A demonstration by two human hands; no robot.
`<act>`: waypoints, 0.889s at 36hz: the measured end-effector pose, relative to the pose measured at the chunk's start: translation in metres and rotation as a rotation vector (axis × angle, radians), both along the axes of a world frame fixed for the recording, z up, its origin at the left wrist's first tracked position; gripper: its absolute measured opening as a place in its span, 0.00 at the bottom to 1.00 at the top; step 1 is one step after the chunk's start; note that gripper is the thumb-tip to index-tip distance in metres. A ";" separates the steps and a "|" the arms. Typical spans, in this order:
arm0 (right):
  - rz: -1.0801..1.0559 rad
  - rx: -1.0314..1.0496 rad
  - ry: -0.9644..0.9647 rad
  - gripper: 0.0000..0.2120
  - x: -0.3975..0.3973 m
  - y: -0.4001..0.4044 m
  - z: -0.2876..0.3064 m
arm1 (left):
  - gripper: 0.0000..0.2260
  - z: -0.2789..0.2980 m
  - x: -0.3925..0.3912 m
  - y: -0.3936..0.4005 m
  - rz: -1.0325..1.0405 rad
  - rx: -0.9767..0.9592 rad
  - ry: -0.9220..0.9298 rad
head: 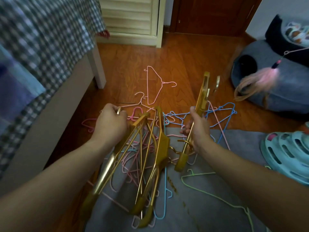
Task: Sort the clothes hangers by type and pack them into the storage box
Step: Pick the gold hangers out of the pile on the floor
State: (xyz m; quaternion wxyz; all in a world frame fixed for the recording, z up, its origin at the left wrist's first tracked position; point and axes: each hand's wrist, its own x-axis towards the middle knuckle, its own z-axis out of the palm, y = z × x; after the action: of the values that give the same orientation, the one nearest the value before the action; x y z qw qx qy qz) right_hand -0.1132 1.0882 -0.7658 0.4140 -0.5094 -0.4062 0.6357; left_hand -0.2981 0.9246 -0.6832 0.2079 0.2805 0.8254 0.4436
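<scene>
Gold hangers [147, 158] lie on the grey mat [209, 190]; left hand [111, 124] pinches one's hook. Right hand [198, 128] grips another gold hanger [200, 101] upright. Wire hangers [220, 114] spread across the floor [175, 61].

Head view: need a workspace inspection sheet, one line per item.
Surface: wooden floor with a grey mat in the foreground.
Job's things: gold hangers over tangled pink wire hangers and blue wire hangers; green wire hanger on the mat; storage box not seen.
Clutter: teal slotted toy, feather wand.
Hands: left hand grips gold hanger hooks; right hand grips a gold hanger.
Cables: nothing seen.
Surroundings: bed with checked cover, louvred door, grey pet bed.
</scene>
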 end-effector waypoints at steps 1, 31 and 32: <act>0.037 0.014 0.016 0.19 -0.002 0.000 0.006 | 0.03 0.001 0.000 0.000 -0.016 0.005 0.009; 0.463 -0.176 0.132 0.09 -0.054 -0.018 0.126 | 0.12 0.013 0.006 -0.001 -0.585 -0.157 -0.045; 0.474 -0.186 0.150 0.11 -0.053 -0.019 0.128 | 0.13 0.011 0.004 -0.002 -0.580 -0.165 -0.056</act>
State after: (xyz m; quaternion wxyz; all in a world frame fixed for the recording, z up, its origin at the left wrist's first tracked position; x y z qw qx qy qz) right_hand -0.1660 1.0694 -0.6379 0.2339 -0.3872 -0.4220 0.7857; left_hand -0.2939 0.9230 -0.6727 0.3707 0.4744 0.7380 0.3046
